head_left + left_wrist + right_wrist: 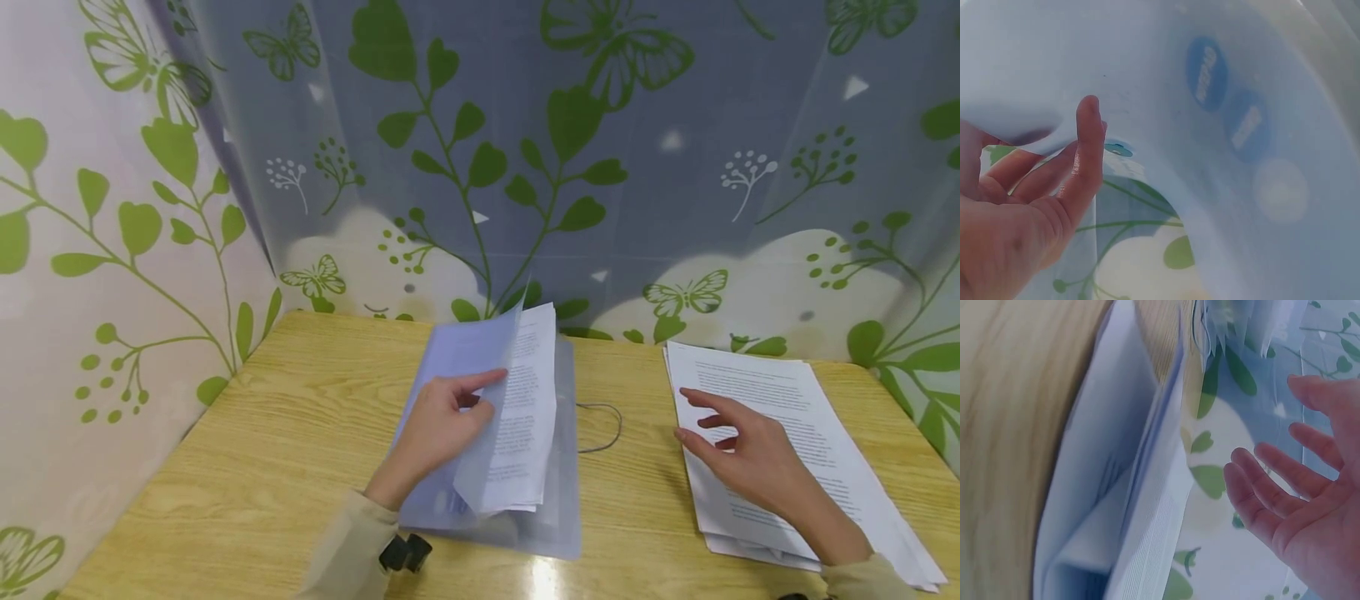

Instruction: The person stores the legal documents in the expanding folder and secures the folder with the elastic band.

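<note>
**Left grip (442, 421) against a raised folder cover (474, 346), right grip (753, 457) over a stack of printed sheets (757, 385)**

The left grip is relaxed, its index finger extended toward the free edge of the translucent blue cover, its thumb a little apart from that finger. The cover stands tilted up, and the left wrist view shows it bowing past the fingers, with two blue oval labels (1206, 74) on the plastic; their lettering is unreadable.

The right grip is loosely spread, fingers slightly bent and holding nothing, above the left part of the stack. The right wrist view shows the fingertips apart from the paper.

Under the cover lie the folder's printed pages (528, 400), partly exposed along their right side, with the folder's back panel (568, 500) reaching out beyond them. A thin grey cord loop (621, 425) extends from the folder's right edge, toward the stack.

The stack lies at an angle to the right of the folder, its sheets unevenly aligned; some of them bow and part along one edge.

Pale sleeves (347, 542) cover both forearms, and a small black device (405, 552) sits by the left wrist. Folder and stack rest on a wood-grain counter (300, 417), backed by cloth (645, 179) printed with green leaves and butterflies.
</note>
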Motion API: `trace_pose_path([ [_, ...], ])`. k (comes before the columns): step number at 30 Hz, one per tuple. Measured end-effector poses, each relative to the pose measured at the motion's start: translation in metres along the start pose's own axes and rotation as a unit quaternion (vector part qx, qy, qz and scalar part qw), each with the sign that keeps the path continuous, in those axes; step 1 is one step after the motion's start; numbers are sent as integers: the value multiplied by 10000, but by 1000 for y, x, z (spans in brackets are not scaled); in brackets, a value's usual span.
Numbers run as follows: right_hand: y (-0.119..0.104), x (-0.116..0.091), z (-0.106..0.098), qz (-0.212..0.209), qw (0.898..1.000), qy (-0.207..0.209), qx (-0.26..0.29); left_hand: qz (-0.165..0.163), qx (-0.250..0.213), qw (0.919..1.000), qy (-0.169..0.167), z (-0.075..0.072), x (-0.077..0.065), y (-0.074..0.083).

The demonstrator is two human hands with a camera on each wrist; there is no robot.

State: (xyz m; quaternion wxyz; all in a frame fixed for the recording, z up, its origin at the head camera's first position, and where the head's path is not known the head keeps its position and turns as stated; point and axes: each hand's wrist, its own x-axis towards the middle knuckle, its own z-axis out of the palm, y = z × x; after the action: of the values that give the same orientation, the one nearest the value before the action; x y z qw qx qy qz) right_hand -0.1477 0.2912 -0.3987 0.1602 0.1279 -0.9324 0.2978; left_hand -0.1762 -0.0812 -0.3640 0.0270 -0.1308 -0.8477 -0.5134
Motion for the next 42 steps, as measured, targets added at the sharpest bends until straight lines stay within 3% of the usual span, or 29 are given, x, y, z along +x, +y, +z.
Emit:
trace_pose_path([
  [5,10,-7,-10,92,9999,111,-59,-197,-350,9992,-72,-4,3,-2],
  [12,28,-19,-26,406,9981,-96,-449,-592,-961,9933,250,-2,5,-4],
  [18,48,-35,-35,660,9933,-254,-916,-789,-1190,9892,336,3,3,-7],
  [25,68,-46,-49,1064,9812,-526,-1525,-713,-1122,9907,301,6,0,-8],
  [32,95,-54,-60,1670,9531,-1427,-2083,-680,-964,9929,136,5,-3,-8],
  [34,102,-58,-61,1774,9474,-1502,-2200,-684,-886,9937,15,6,-4,-7],
  [42,119,-65,-63,1956,9369,-1799,-2274,-690,-506,9961,-209,11,-6,-11],
])
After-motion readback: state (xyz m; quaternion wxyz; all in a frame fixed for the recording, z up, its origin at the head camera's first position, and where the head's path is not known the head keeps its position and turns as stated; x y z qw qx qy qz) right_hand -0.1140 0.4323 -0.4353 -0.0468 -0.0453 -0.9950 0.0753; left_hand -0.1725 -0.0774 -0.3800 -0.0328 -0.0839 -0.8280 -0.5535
